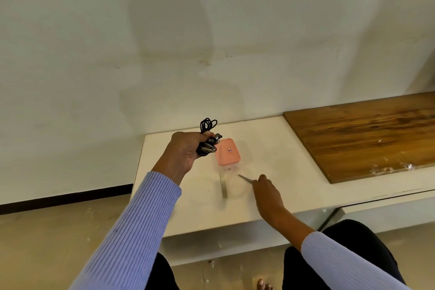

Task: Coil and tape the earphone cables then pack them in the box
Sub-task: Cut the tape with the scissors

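Note:
My left hand (pixel 186 150) is raised over the white table and grips a coiled black earphone cable (pixel 208 125). Loops of the cable stick up above my fingers, and the plug ends bunch at my fingertips. Just to its right stands a small clear box with a pink lid (pixel 227 152), which is closed. My right hand (pixel 267 192) is low over the table in front of the box. It pinches a thin grey pointed strip (pixel 244 178); whether this is tape or a blade is unclear.
A second thin grey strip (pixel 223 186) lies on the white table (pixel 282 148), with a faint clear round shape beside it. A wooden board (pixel 367 136) covers the table's right side. The wall stands close behind, and my knees are under the front edge.

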